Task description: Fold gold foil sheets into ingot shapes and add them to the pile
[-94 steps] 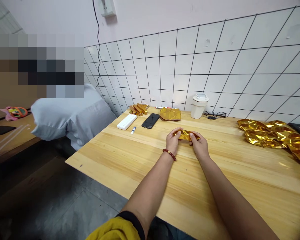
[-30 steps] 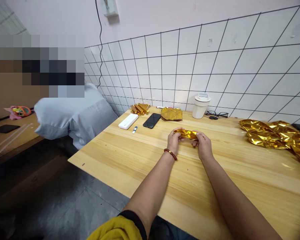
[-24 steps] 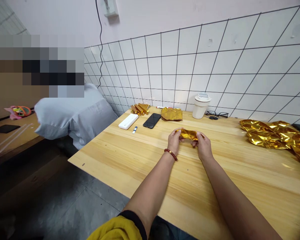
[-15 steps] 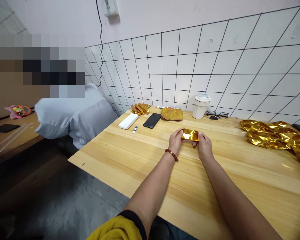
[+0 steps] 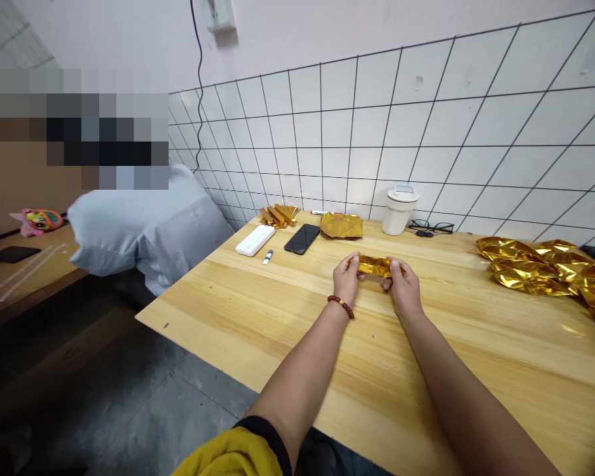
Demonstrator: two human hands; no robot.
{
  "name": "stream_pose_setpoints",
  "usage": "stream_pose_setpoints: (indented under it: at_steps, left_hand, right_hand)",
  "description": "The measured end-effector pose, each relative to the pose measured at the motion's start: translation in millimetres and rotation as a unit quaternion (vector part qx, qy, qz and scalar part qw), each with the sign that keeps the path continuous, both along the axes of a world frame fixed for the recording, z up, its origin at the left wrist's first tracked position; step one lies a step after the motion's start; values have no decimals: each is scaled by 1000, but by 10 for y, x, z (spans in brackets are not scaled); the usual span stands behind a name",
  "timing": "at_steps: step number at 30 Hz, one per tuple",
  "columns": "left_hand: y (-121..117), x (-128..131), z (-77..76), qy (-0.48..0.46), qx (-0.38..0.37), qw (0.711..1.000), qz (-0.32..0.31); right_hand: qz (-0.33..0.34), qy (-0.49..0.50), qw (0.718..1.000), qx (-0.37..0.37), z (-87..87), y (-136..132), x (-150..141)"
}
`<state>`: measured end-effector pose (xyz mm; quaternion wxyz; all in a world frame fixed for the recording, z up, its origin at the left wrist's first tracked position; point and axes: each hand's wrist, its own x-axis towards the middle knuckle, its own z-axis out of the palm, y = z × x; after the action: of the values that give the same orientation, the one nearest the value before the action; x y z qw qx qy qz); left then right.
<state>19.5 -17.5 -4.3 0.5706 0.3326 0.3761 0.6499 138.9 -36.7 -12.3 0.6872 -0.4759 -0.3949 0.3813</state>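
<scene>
In the head view, a gold foil strip (image 5: 375,266) lies directly between the left hand (image 5: 346,281) and the right hand (image 5: 405,287), and neither hand is nearer to it. Each hand has one end pinched between thumb and fingers, the left hand at the left end, the right at the right. The long axis runs crosswise from grip to grip, roughly square to the forearms. Its right end points slightly toward the wearer, so the strip sits a little aslant. Whether it touches the table (image 5: 258,311) below the grip cannot be told. Beyond the grip, just left of straight ahead, is a folded gold sheet stack (image 5: 342,227); farther left is a black phone (image 5: 302,238). Crumpled gold foil (image 5: 528,274) lies well to the grip's right.
</scene>
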Motion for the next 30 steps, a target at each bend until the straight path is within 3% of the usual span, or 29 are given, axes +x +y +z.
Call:
stream_pose_setpoints:
  at_steps: [6,19,25,30]
  left_hand:
    - [47,-24,13,-21,-9,998,54]
    - [10,-6,-1,18,-1,1000,18]
    - [11,-7,2,24,0,999,24]
    - [23,-21,-5,30,-4,999,35]
  right_hand:
    - [9,9,1000,-1,10,-4,0]
    - [-28,0,1000,-5,5,12,17]
    - [-18,-11,1000,4,-2,-11,18]
    - [11,-81,997,-11,1,-72,-11]
